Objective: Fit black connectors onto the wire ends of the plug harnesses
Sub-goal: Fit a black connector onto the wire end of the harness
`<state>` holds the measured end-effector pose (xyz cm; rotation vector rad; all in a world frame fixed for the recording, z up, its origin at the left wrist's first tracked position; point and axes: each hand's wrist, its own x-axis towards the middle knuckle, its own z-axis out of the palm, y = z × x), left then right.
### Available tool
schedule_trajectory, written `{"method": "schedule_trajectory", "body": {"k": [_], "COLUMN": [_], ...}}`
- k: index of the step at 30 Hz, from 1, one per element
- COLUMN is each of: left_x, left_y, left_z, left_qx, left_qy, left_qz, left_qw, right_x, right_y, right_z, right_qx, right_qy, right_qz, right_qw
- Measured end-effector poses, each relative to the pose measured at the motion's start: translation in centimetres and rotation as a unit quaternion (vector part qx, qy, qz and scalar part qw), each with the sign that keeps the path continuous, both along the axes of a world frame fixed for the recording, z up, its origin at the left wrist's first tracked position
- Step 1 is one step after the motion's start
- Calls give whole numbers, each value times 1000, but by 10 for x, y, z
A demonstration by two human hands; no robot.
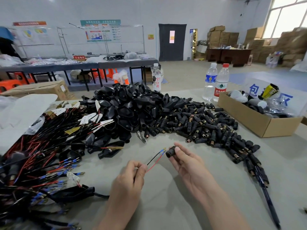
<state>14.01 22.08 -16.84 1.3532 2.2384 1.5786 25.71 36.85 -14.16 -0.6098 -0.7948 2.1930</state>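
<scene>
My left hand [131, 176] pinches a harness's two thin wires [155, 159], one red and one black, whose blue-sleeved metal tips point up and to the right. My right hand [184, 161] grips a black connector [171, 151] between thumb and fingers, its opening just right of the wire tips, a small gap between them. A heap of black connectors [204, 125] with brass ends spreads across the table behind my right hand. Plug harnesses [43, 156] with red and black wires lie tangled at the left.
A mound of black plug shells [131, 105] sits at the table's centre back. An open cardboard box [259, 120] stands at the right, with two water bottles [216, 82] behind it. A dark pen [267, 196] lies near my right forearm.
</scene>
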Motion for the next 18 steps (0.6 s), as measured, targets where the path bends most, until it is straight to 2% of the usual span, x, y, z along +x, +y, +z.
{"method": "schedule_trajectory", "body": {"k": [6,18], "left_x": [0,0], "left_y": [-1,-1], "left_z": [-1,-1], "left_qx": [15,-1], "left_qy": [9,36], "left_qz": [0,-29], "left_qw": [1000,999], "right_x": [1,-3], "right_y": [6,6], "right_z": [0,-3], "right_qx": [-29,-19], "right_qy": [15,-2], "right_qz": [-26,-47], "right_qw": [999,999]}}
